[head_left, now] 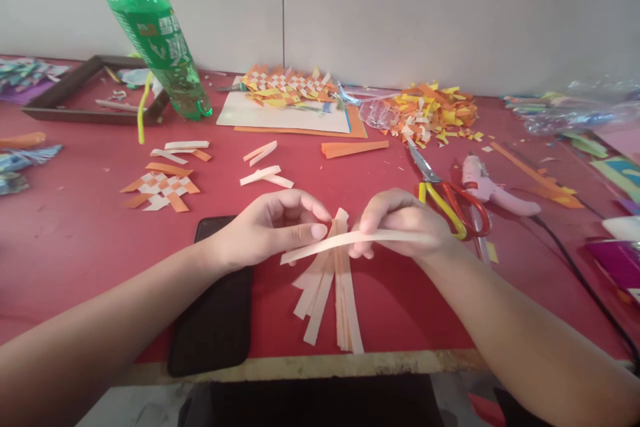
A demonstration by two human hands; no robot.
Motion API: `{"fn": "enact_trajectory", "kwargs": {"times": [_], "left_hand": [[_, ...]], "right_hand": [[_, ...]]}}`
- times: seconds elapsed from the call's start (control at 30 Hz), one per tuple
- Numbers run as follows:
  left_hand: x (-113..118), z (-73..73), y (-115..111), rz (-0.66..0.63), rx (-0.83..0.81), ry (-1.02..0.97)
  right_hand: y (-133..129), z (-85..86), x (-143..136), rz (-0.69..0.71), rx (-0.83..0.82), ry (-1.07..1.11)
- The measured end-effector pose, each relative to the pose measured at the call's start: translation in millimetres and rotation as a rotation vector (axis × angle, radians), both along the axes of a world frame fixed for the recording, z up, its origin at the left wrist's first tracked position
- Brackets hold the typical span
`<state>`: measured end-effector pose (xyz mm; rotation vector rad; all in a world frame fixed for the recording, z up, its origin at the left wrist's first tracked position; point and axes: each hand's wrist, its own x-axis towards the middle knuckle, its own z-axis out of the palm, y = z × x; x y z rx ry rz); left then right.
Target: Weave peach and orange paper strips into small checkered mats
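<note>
A long pale paper strip [320,245] is pinched between the thumb and fingers of my right hand [403,221], its free end pointing left. My left hand [273,227] is closed, thumb against fingertips, close behind that strip; what lies in its pinch is hidden. Below both hands a fanned bundle of pale and orange paper strips [320,300] rests on the red table. Beyond my left hand lie two small groups of folded pale strips [267,177] and an orange-and-white woven paper piece [163,190].
Scissors [440,187] and a pink glue gun [493,187] with a black cable lie at right. A phone [213,320] is under my left forearm. A green bottle [160,47] stands by a dark frame [95,119]. Orange and yellow paper pieces [435,110] are heaped at the back.
</note>
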<state>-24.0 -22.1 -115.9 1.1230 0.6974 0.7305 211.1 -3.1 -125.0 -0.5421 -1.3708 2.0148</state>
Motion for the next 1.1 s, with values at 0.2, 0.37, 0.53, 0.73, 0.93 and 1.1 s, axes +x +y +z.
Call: {"fn": "enact_trajectory", "kwargs": {"times": [0.2, 0.37, 0.53, 0.73, 0.93, 1.1], "left_hand": [[0, -5.1, 1, 0.119, -0.030, -0.009], [-3, -3.6, 3, 0.077, -0.175, -0.085], [-1, -5.0, 6, 0.199, -0.210, -0.051], [4, -8.7, 5, 0.287, -0.064, 0.064], [4, -10.8, -1, 0.138, 0.032, 0.162], [3, -9.2, -3, 0.084, 0.027, 0.216]], "right_hand": [[1, -2.1, 0, -0.144, -0.106, -0.027], [2, -10.7, -6, -0.271, -0.004, 0.012], [7, -16.6, -6, -0.216, 0.160, 0.028], [7, -15.7, -5, -0.085, 0.224, 0.075], [5, -16.3, -5, -0.178, 0.230, -0.211], [3, -11.9, -2, -0.171, 0.376, -0.303]]}}
